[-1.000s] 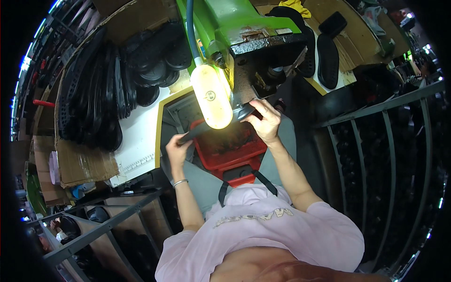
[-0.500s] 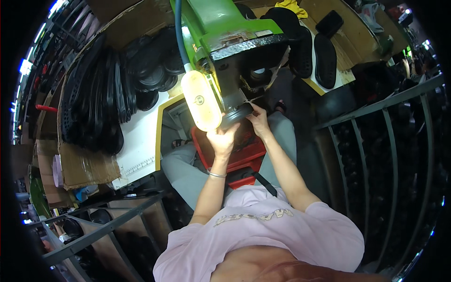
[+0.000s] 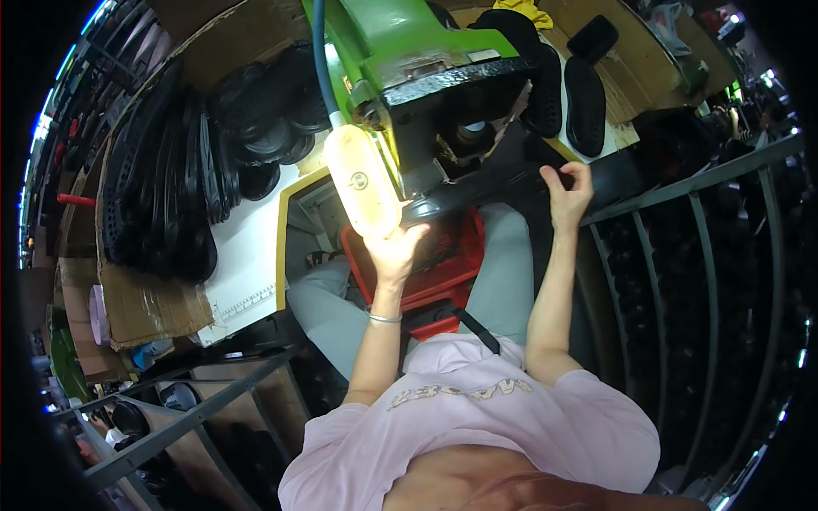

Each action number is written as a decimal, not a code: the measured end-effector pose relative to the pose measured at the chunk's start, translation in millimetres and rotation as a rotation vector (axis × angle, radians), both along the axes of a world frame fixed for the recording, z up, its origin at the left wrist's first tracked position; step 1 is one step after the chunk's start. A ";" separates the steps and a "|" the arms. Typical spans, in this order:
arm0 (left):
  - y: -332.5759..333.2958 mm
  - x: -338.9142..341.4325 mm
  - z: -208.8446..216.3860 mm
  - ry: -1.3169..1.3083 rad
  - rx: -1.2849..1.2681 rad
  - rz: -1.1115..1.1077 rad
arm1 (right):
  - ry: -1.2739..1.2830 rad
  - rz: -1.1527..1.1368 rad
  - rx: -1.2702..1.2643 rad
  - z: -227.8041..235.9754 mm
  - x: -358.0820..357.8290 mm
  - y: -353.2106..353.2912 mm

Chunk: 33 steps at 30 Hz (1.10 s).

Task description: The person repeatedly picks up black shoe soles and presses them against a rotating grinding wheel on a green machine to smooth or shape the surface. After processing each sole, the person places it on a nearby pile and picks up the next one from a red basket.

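One green machine [image 3: 400, 43] takes up the top centre, its dark head facing the person. Left of the machine, a cardboard box [image 3: 153, 298] lies open, with many black soles [image 3: 162, 187] heaped in it. Well to the right of the machine, and lower, runs a grey metal railing [image 3: 694, 180]. Left of the machine and lower, bordering the box, lies a white tabletop [image 3: 251, 247] with a yellow edge.

Below the machine, between the person's grey-trousered legs [image 3: 503, 264], sits a red bin [image 3: 417, 295]. A black piece [image 3: 464, 196], long and blurred, lies just under the machine's head and stretches toward the right; its far end is lost against the dark background. At the machine's left side hangs a lit, pale yellow lamp [image 3: 362, 179].

Just below the machine, by the lamp's lower end, is the left hand [image 3: 394, 253], thumb out toward the black piece; its fingers are partly hidden, so its grip cannot be told. To the right of the machine's head, the right hand [image 3: 569, 194] is raised, thumb and forefinger curled toward each other; whether it has hold of anything cannot be told. Above and right of the machine lies a crumpled yellow cloth [image 3: 527, 12]. Smallest, below the machine, is a bangle [image 3: 383, 318] on the left wrist.
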State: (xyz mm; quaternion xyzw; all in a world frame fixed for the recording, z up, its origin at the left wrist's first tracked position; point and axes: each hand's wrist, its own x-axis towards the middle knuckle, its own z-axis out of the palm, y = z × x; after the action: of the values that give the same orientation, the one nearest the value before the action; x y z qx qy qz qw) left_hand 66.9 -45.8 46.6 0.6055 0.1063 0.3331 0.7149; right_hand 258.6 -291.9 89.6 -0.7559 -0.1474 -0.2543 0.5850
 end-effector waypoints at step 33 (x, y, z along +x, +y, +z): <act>-139.1 77.2 48.3 -0.079 0.412 -0.269 | 0.438 0.351 0.730 53.6 65.7 -22.8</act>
State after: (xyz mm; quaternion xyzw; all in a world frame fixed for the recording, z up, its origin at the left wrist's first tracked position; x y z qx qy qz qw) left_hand 144.1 -184.9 94.9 0.7338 -0.0736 0.2730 0.6178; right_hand 324.3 -314.7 143.2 -0.4999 -0.0468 -0.0207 0.8646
